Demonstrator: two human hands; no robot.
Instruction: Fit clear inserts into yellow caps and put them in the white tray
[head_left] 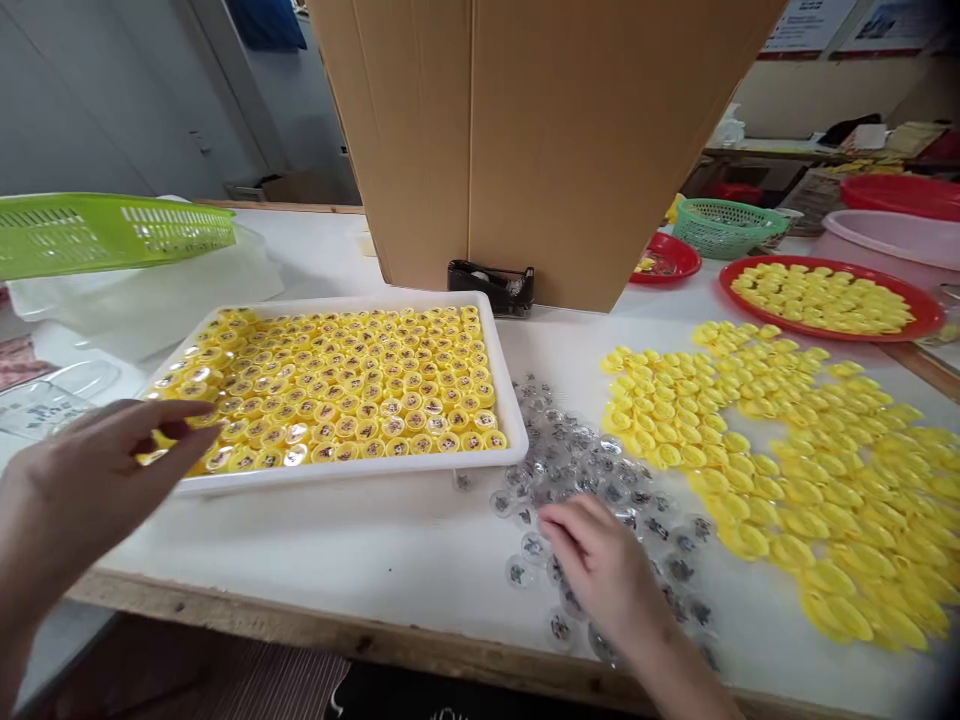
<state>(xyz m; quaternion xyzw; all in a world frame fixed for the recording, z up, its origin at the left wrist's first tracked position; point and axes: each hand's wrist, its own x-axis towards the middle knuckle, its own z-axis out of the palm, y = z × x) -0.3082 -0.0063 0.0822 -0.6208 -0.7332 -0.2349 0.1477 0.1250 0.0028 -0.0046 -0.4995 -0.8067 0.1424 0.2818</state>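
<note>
My left hand [97, 475] is over the left front corner of a white tray [506, 400]. Its thumb and index finger are slightly apart, and nothing shows between their tips. The tray is filled with rows of round yellow pieces [367, 390] that have small printed pictures under shiny tops. On the table, my right hand [600, 560] is closed in a pinch above scattered clear round discs [577, 450] with dark prints. Whatever its fingertips hold is hidden. Many yellow oval caps [795, 490] lie spread to the right of the discs.
A large cardboard box [540, 140] stands behind the tray, with a black tape dispenser [491, 288] at its base. A green basket [112, 235] is at left. Back right are a red plate [926, 315] of yellow caps, a mint basket [727, 228] and a pink basin [889, 240].
</note>
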